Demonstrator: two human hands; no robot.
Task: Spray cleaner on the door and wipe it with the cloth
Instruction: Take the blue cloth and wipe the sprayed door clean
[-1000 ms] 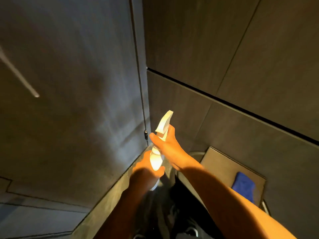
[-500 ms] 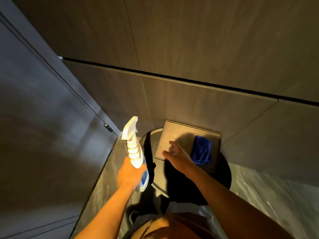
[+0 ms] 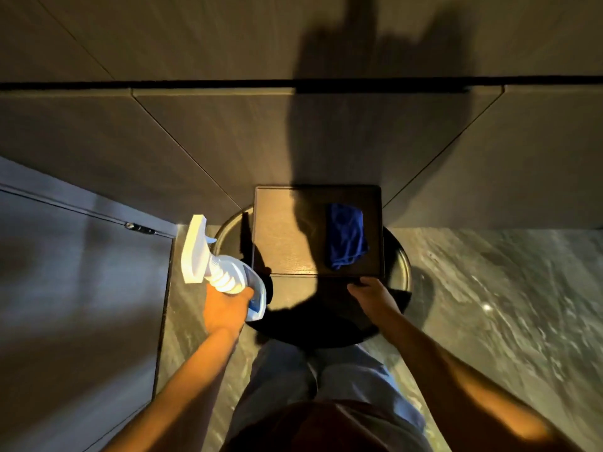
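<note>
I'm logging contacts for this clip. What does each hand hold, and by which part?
Left hand grips the spray bottle at its neck. Right hand has its grip on the tray's near edge.

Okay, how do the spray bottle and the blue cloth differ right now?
The spray bottle is white and rigid; the blue cloth is dark and crumpled. The left hand grips the spray bottle in the air, tilted with its nozzle away from the person, while the blue cloth lies untouched on the tray. The right hand is at the tray's near edge, not on the cloth.
</note>
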